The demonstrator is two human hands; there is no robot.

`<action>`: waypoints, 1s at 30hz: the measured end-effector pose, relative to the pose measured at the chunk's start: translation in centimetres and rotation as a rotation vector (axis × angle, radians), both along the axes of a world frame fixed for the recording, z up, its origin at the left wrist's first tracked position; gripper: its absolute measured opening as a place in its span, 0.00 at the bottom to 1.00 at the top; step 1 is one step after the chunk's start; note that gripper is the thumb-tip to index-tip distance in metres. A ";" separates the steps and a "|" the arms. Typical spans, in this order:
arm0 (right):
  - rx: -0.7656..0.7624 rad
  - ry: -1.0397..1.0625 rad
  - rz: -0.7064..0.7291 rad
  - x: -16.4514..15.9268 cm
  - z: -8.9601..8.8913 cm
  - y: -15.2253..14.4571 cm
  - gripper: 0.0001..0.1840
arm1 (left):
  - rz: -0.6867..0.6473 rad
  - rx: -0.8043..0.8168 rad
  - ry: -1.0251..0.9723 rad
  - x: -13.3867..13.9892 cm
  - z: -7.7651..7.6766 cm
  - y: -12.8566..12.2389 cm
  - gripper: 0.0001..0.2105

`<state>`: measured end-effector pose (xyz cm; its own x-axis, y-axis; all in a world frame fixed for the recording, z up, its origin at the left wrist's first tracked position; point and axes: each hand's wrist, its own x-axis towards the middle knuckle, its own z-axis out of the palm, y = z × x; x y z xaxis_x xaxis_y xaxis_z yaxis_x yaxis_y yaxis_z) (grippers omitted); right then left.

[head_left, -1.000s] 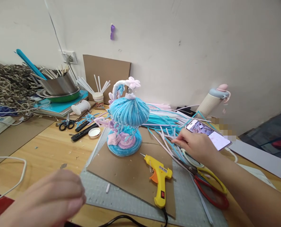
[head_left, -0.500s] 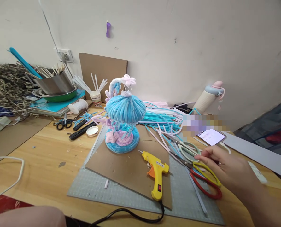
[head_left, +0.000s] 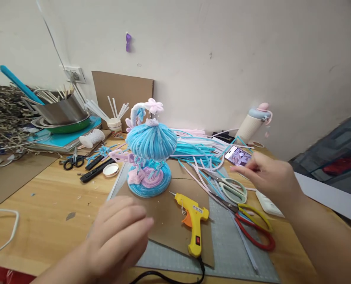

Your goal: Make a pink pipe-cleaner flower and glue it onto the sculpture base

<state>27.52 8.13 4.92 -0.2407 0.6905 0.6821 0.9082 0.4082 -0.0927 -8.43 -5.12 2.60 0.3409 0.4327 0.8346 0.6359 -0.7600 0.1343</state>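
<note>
My left hand [head_left: 119,232] hovers over the front of the cutting mat, its fingers bent and close together; the palm side is hidden. My right hand [head_left: 266,173] is closed beside a phone [head_left: 237,156] with a lit screen, and I see nothing in its fingers. A fuzzy blue and pink lamp-like craft [head_left: 151,140] stands upright on a round blue base [head_left: 148,192]. On the cardboard sheet [head_left: 160,213] lies a yellow glue gun [head_left: 195,221]. Green-handled scissors [head_left: 234,191] and red-and-yellow scissors [head_left: 253,227] lie below my right hand.
Blue, pink and white fuzzy stems [head_left: 195,150] are piled behind. A bottle [head_left: 250,124] stands near the wall, and a white case-like item [head_left: 270,203] lies by my right wrist. At left are black scissors [head_left: 74,161], a paper cup of sticks [head_left: 115,126] and a metal pot [head_left: 63,110].
My left hand has come into view over the mat. My right hand has moved up, away from the scissors handles. The phone sits farther back and left, and its screen shows a different picture.
</note>
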 end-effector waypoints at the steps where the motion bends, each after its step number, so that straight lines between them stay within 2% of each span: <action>1: -0.050 -0.005 -0.008 -0.4 0.3 1.3 0.34 | -0.052 0.096 0.028 0.3 -0.5 1.6 0.11; 3: -0.154 -0.022 -0.035 -1.4 0.4 4.6 0.30 | -0.094 0.075 0.026 0.6 -2.0 4.0 0.13; 4: -0.176 -0.028 -0.038 -2.0 0.2 6.4 0.26 | -0.083 -0.002 -0.035 0.5 -2.8 4.7 0.14; 6: -0.229 -0.074 -0.019 -3.4 -0.5 10.1 0.14 | -0.037 -0.114 -0.182 0.1 -4.1 5.3 0.14; 7: -0.261 -0.116 0.011 -4.1 -1.0 11.9 0.12 | -0.010 -0.151 -0.229 -0.3 -4.6 5.4 0.14; 10: -0.382 -0.283 0.153 -6.5 -2.7 16.3 0.10 | 0.102 -0.184 -0.345 -1.3 -5.3 5.5 0.13; 12: -0.446 -0.366 0.192 -7.9 -3.7 18.3 0.08 | 0.169 -0.176 -0.405 -1.6 -5.2 5.7 0.12; 13: -0.471 -0.396 0.192 -8.5 -4.1 19.0 0.10 | 0.187 -0.176 -0.419 -1.7 -5.1 5.9 0.12; 16: -0.533 -0.457 0.144 -9.6 -5.2 20.5 0.16 | 0.194 -0.212 -0.392 -1.7 -4.8 6.2 0.11; 19: -0.586 -0.477 0.091 -9.9 -5.5 21.5 0.16 | 0.163 -0.275 -0.329 -1.5 -4.8 6.2 0.11; 26: -0.619 -0.407 -0.011 -9.4 -3.3 23.3 0.15 | 0.150 -0.312 -0.324 -1.5 -4.7 5.8 0.11; 30: -0.614 -0.370 0.037 -8.9 -2.6 22.5 0.15 | 0.160 -0.331 -0.325 -1.5 -4.7 5.9 0.10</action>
